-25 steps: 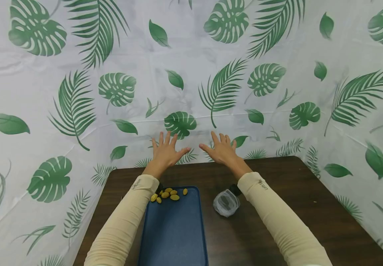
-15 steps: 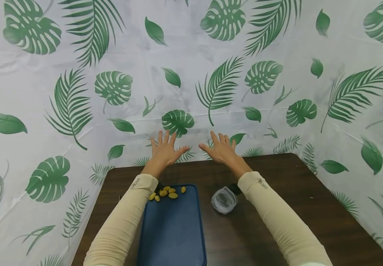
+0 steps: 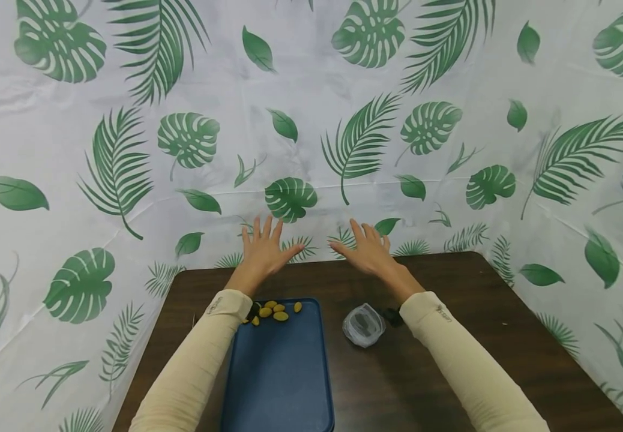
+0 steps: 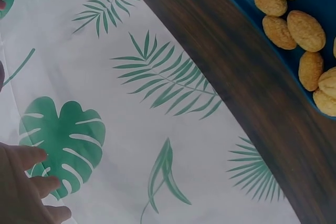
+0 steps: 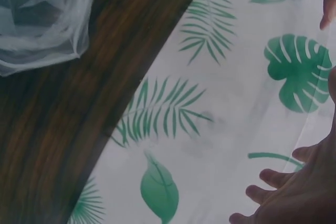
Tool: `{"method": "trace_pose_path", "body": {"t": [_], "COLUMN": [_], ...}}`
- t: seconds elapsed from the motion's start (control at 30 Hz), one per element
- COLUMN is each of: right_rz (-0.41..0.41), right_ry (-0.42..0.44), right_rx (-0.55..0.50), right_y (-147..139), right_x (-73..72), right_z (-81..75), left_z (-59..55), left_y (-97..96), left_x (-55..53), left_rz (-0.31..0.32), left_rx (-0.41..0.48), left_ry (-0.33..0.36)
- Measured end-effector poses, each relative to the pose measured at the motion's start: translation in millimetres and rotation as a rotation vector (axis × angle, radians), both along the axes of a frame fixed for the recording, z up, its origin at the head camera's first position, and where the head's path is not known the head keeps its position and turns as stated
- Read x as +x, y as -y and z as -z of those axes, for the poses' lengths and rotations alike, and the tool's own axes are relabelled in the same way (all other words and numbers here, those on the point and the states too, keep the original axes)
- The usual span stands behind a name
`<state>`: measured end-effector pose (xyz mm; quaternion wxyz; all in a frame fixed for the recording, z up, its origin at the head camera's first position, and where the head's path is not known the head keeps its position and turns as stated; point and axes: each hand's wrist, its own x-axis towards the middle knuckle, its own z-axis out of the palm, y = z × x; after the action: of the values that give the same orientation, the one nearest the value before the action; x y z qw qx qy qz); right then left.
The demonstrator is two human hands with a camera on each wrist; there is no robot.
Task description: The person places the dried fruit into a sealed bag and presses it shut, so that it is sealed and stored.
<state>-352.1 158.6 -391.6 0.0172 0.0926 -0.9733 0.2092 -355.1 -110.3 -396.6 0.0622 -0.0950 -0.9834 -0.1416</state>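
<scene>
My left hand (image 3: pixel 261 252) is held out past the far left part of the table, fingers spread, with nothing in it. Below its wrist, several yellow-brown, wrinkled oval pieces that look like nuts (image 4: pixel 306 31) lie at the far end of a blue tray (image 3: pixel 279 378). The left sleeve hides some of them. Opposite, my right hand (image 3: pixel 368 252) also reaches out with spread fingers and holds nothing. Nearest to it is a clear plastic bag (image 3: pixel 364 325), standing rounded and open-topped on the table, right of the tray. Both hands appear apart from everything on the table.
The dark wood-grain table (image 3: pixel 468 360) ends just beneath the hands. Behind it and along both sides hangs a white cloth (image 3: pixel 300 90) printed with green leaves. A dark wrist camera (image 3: pixel 392 317) shows by the right cuff, close to the bag.
Both forearms have shifted slightly outward, and the right wrist has moved a little away from the bag. The left cuff now covers more of the nut-like pieces. Tray and bag stay put.
</scene>
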Motion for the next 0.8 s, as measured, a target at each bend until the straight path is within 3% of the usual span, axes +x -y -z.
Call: {"method": "trace_pose_path", "body": {"t": [0.37, 0.8], "right_rz": [-0.022, -0.025], "right_ry": [-0.038, 0.025], "right_rx": [-0.008, -0.104], "right_y": [-7.7, -21.2], "right_x": [15.5, 43.5], "right_z": [19.7, 44.4], "left_z": [8.0, 27.5], "left_y": [1.4, -3.8], "left_x": [23.1, 56.3], "left_rz": [0.003, 0.022], "left_rx": [0.045, 0.058], "left_ry": [-0.006, 0.016]}}
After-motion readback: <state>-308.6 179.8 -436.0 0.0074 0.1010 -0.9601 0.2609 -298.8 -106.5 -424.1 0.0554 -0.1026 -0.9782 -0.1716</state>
